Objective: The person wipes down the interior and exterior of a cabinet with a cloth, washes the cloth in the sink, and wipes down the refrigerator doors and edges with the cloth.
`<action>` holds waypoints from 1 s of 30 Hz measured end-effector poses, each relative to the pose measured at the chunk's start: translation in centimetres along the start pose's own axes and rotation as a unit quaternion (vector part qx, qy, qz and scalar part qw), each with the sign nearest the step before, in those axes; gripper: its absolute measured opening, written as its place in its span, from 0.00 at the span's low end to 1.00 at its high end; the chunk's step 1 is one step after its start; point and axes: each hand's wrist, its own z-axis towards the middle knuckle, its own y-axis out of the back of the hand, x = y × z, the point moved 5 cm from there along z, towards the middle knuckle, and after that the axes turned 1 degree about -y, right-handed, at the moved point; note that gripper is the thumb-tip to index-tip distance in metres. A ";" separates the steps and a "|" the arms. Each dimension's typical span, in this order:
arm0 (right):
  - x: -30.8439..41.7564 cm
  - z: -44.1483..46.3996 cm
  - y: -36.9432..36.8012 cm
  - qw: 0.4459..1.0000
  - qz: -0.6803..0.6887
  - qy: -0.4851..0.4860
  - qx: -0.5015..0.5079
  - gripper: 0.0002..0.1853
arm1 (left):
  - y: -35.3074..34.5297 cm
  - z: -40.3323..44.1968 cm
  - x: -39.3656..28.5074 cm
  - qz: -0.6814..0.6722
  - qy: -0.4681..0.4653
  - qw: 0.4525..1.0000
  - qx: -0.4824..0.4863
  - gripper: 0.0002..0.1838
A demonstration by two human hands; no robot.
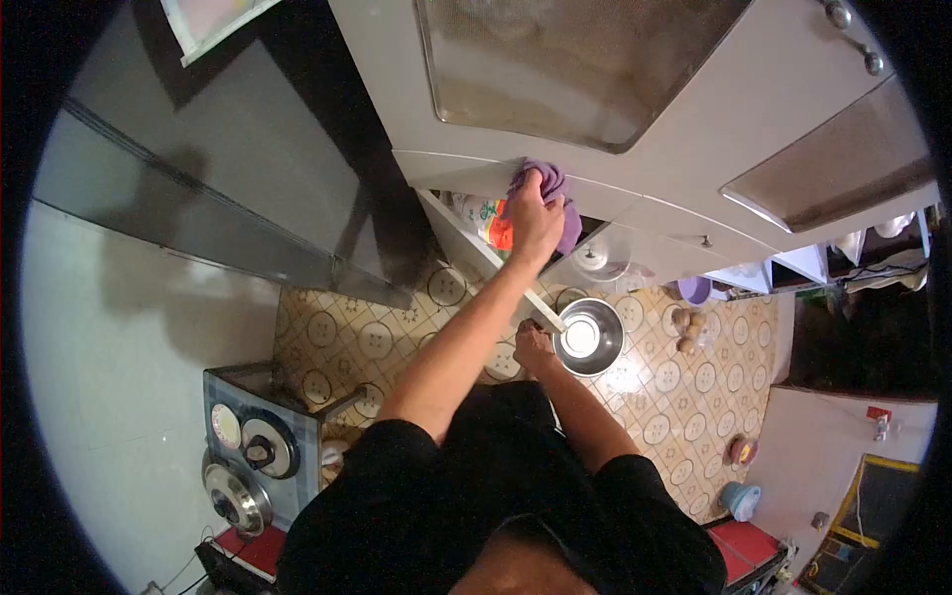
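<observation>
My left hand [536, 223] grips a bunched purple cloth [550, 179], pressed against the white cabinet just above an opening. Part of the cloth hangs down to the right of my fingers. Below it, a white cabinet door [483, 246] stands open, seen nearly edge-on. Inside the opening shows a plastic package [493, 226] with orange and green print. My right hand [534, 344] is closed at the free end of the open door, its fingertips partly hidden. Right beside that hand, a steel bowl [602, 356] sits on the floor.
Tall dark grey panels [268, 149] rise at the left. Pots with lids [238, 496] stand on a small table [290, 407] at lower left. On the patterned tile floor [659, 377] are round brown items [686, 345], a purple basin [695, 290] and a blue bucket [739, 501].
</observation>
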 end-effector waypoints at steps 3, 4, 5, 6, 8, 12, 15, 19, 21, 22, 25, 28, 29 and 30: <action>-0.8 -0.7 1.4 0.996 0.086 -0.014 0.000 0.26 | 1.8 -1.6 1.0 -0.170 0.027 0.984 0.040 0.23; -0.6 -0.1 2.5 0.996 0.085 -0.007 -0.020 0.26 | 3.2 -1.8 2.6 -0.261 0.043 0.964 -0.015 0.22; -0.6 -0.6 2.4 0.997 0.078 0.005 -0.018 0.26 | 5.3 -1.6 4.5 -0.267 0.043 0.959 -0.084 0.24; -0.5 -1.1 2.4 0.997 0.071 0.018 -0.015 0.26 | 8.1 -2.4 4.1 -0.304 0.021 0.951 -0.060 0.23; -0.9 -1.9 2.1 0.996 0.044 0.061 -0.038 0.23 | 11.8 -1.7 6.6 -0.282 0.062 0.920 -0.266 0.25; -2.3 -1.3 -1.2 0.978 0.125 0.086 -0.146 0.19 | 15.9 2.2 7.7 -0.090 0.049 0.925 -0.365 0.29; -4.6 -1.9 -1.4 0.962 0.207 0.143 -0.105 0.18 | 13.0 2.9 9.6 -0.226 0.090 0.954 -0.173 0.27; -11.4 -7.1 3.3 0.900 0.381 0.157 -0.144 0.13 | 10.1 -4.3 8.9 -0.225 0.116 0.959 -0.126 0.20; -15.8 -7.8 5.3 0.857 0.507 0.013 -0.086 0.14 | 8.0 -9.3 9.7 -0.235 0.133 0.942 -0.196 0.22; -19.0 -6.5 3.3 0.837 0.531 -0.031 -0.127 0.14 | 6.0 -11.3 11.3 -0.283 0.131 0.927 -0.209 0.22; -23.2 -7.4 5.8 0.657 0.740 -0.071 -0.126 0.16 | -0.9 -14.0 17.0 -0.336 0.267 0.901 -0.055 0.23; -25.5 -8.2 9.7 0.562 0.797 -0.118 -0.188 0.17 | -2.9 -11.8 13.3 -0.347 0.288 0.891 -0.058 0.23; -26.4 -7.5 10.0 0.537 0.813 -0.121 -0.191 0.17 | -3.7 -10.4 13.3 -0.340 0.258 0.902 -0.062 0.23; -27.3 -7.0 9.9 0.512 0.828 -0.127 -0.192 0.17 | -4.5 -9.1 13.8 -0.333 0.230 0.912 -0.065 0.22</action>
